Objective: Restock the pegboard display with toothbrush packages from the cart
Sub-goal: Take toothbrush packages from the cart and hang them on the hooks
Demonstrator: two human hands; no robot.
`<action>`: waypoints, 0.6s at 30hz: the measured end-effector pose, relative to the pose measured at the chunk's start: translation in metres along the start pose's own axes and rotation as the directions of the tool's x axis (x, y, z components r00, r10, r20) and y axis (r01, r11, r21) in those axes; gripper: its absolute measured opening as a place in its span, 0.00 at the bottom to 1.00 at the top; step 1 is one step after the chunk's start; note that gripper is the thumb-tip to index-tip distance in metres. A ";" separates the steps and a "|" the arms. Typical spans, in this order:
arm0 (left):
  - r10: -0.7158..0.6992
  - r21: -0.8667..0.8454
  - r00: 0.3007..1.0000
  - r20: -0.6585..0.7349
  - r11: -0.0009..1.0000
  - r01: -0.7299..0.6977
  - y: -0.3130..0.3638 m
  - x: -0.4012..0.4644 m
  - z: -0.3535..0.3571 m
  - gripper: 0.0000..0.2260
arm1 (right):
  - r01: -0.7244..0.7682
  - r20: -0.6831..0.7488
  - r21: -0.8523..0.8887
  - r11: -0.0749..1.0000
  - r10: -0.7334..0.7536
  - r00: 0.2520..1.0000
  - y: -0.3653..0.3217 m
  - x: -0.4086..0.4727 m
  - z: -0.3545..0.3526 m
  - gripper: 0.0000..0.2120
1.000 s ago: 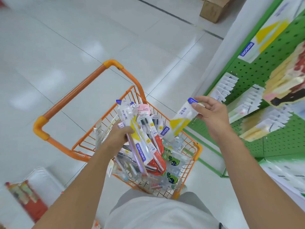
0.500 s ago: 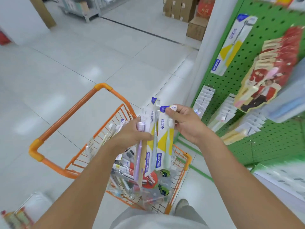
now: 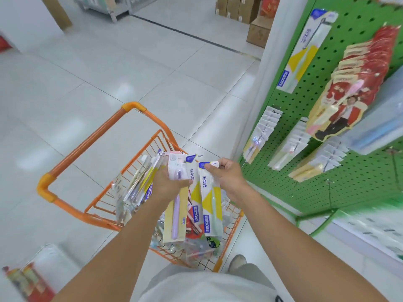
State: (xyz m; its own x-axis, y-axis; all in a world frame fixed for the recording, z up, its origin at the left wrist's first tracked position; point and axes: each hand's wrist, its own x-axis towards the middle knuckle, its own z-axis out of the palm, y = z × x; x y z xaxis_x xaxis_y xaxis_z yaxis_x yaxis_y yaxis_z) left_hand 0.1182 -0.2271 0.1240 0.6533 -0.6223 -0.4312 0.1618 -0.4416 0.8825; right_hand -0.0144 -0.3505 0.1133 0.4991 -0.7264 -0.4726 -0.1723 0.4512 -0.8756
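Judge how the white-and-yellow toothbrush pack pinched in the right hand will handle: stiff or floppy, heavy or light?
The toothbrush pack hangs straight from the right hand pinching its top, so probably fairly stiff card. Two fingertips carry it, so likely light. Its glossy front may be slippery.

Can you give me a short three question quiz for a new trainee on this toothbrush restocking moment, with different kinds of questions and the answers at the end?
1. True or false: the right hand pinches the white and yellow toothbrush package by its top edge.
2. Which hand holds the beige package with the purple toothbrush? A) left hand B) right hand C) neither
3. Fill in: a package matching the white and yellow one hangs high on the green ______.

Key: 1 true. 2 A; the left hand grips a small stack of packages above the orange wire cart. 3 pegboard; the hanging white and yellow package is near its top left.
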 end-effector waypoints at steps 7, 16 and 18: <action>-0.121 -0.014 0.970 -0.212 0.993 0.121 -0.040 -0.002 -0.024 0.16 | -0.098 -0.062 -0.128 0.987 0.090 0.994 0.027 0.001 0.016 0.17; 0.170 0.001 0.955 0.241 0.985 -0.175 0.092 0.004 0.006 0.11 | 0.183 -0.018 0.192 0.964 -0.183 0.983 -0.117 -0.021 -0.034 0.07; 0.225 -0.029 0.940 0.257 0.974 -0.225 0.109 0.002 0.031 0.10 | 0.251 -0.105 0.266 0.931 -0.231 0.967 -0.139 -0.023 -0.038 0.06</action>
State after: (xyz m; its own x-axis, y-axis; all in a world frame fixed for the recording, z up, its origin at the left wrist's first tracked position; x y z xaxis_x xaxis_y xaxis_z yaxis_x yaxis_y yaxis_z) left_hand 0.1145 -0.2964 0.2130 0.4603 -0.8502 -0.2554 0.0325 -0.2713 0.9619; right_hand -0.0345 -0.4164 0.2419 0.4334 -0.8612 -0.2656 0.1905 0.3756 -0.9070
